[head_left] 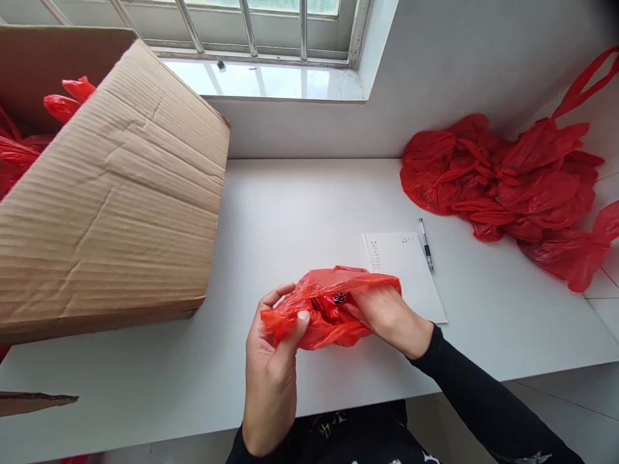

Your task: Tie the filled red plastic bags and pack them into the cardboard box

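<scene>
A thin red plastic bag [338, 283] is held over the front part of the white table, its mouth spread towards me. My left hand [273, 361] grips the bag's left edge, thumb on the near side and fingers behind. Into the mouth from the right reaches my right hand [387, 316], with its fingers mostly hidden by the plastic. Crumpled glossy red material with a black printed mark [340, 298] shows inside, close to the right fingertips. Whether those fingers hold anything cannot be seen.
A large open cardboard box [159, 174] with red bags [72, 100] inside stands at left. Beyond the bag lie a paper pad [411, 270] and a pen [425, 243]. Red plastic bags [503, 174] are heaped at the back right. Behind the table [290, 206] is a barred window.
</scene>
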`<control>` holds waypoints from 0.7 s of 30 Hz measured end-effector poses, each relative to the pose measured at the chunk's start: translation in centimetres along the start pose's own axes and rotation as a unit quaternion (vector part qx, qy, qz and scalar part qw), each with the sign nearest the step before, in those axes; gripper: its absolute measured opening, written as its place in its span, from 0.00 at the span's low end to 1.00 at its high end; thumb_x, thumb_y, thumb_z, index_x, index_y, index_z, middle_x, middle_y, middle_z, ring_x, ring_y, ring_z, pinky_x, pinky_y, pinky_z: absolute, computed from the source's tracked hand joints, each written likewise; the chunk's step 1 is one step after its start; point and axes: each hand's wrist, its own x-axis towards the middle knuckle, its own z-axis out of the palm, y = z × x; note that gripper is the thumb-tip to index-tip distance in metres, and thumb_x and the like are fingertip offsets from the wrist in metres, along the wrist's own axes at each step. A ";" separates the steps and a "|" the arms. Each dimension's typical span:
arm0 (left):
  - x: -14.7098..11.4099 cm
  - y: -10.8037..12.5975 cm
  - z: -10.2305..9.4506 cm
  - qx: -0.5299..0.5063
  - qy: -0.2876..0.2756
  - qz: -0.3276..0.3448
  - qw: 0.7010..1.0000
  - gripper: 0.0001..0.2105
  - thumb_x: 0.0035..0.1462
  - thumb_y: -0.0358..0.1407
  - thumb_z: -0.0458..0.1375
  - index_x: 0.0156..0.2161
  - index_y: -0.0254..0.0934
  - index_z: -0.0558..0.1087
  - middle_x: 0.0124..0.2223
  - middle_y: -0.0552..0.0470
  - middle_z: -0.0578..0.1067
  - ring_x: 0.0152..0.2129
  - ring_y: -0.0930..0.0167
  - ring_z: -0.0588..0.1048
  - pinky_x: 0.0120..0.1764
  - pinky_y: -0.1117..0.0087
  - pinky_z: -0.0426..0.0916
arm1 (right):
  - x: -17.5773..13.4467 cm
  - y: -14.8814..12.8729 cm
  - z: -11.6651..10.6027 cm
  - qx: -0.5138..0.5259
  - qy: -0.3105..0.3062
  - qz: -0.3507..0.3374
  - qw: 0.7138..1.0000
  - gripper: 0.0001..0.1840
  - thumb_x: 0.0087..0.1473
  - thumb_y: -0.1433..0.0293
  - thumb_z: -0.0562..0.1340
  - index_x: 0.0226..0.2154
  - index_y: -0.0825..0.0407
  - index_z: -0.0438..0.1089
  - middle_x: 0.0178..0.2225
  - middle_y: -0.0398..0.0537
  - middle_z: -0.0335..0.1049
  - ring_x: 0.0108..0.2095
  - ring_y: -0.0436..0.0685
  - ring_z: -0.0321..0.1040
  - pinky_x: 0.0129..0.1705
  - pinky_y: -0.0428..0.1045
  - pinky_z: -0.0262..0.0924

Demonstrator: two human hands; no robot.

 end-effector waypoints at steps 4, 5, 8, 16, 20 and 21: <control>0.1 -0.2 -0.2 -0.028 0.005 -0.026 0.999 0.20 0.57 0.41 0.67 0.53 0.41 0.71 0.45 0.47 0.79 0.41 0.65 0.78 0.43 0.68 0.74 | -0.5 -0.1 -0.2 0.009 0.018 -0.030 0.999 0.23 0.65 0.76 0.51 0.59 0.43 0.62 0.55 0.45 0.71 0.52 0.58 0.69 0.53 0.53 0.65; 0.1 -0.2 -0.1 -0.030 0.009 -0.026 0.999 0.18 0.57 0.42 0.67 0.51 0.41 0.72 0.44 0.48 0.79 0.40 0.66 0.78 0.42 0.69 0.74 | -0.8 -0.2 -0.5 -0.013 0.009 -0.024 1.000 0.20 0.66 0.75 0.52 0.57 0.44 0.63 0.52 0.45 0.73 0.49 0.58 0.71 0.49 0.53 0.66; 0.3 0.0 0.1 -0.042 0.027 -0.016 0.999 0.14 0.56 0.42 0.67 0.44 0.39 0.75 0.41 0.50 0.78 0.37 0.68 0.78 0.41 0.71 0.74 | -2.1 -0.3 -1.3 -0.123 -0.061 0.019 0.990 0.07 0.66 0.69 0.55 0.40 0.47 0.69 0.30 0.40 0.72 0.26 0.54 0.66 0.28 0.50 0.58; 0.1 0.0 0.3 -0.006 0.008 -0.004 1.000 0.13 0.56 0.45 0.67 0.41 0.39 0.75 0.41 0.50 0.77 0.38 0.68 0.76 0.37 0.73 0.72 | -2.2 1.0 -0.9 -0.262 -0.049 0.069 0.961 0.22 0.67 0.70 0.49 0.20 0.49 0.50 0.17 0.38 0.50 0.19 0.50 0.42 0.23 0.52 0.38; -0.2 0.2 -0.1 0.062 -0.006 0.020 0.998 0.16 0.57 0.47 0.66 0.46 0.43 0.73 0.45 0.50 0.76 0.38 0.67 0.77 0.38 0.71 0.72 | -2.1 0.7 -1.4 -0.247 -0.054 0.050 0.966 0.19 0.67 0.71 0.51 0.23 0.49 0.57 0.21 0.39 0.58 0.21 0.51 0.52 0.25 0.51 0.45; -0.2 0.4 -0.2 0.098 0.001 0.048 0.994 0.16 0.58 0.47 0.65 0.48 0.44 0.73 0.45 0.51 0.76 0.39 0.68 0.77 0.39 0.71 0.71 | -2.2 0.2 -2.0 -0.238 -0.050 0.054 0.968 0.18 0.68 0.70 0.51 0.25 0.49 0.61 0.22 0.39 0.61 0.21 0.51 0.55 0.26 0.51 0.47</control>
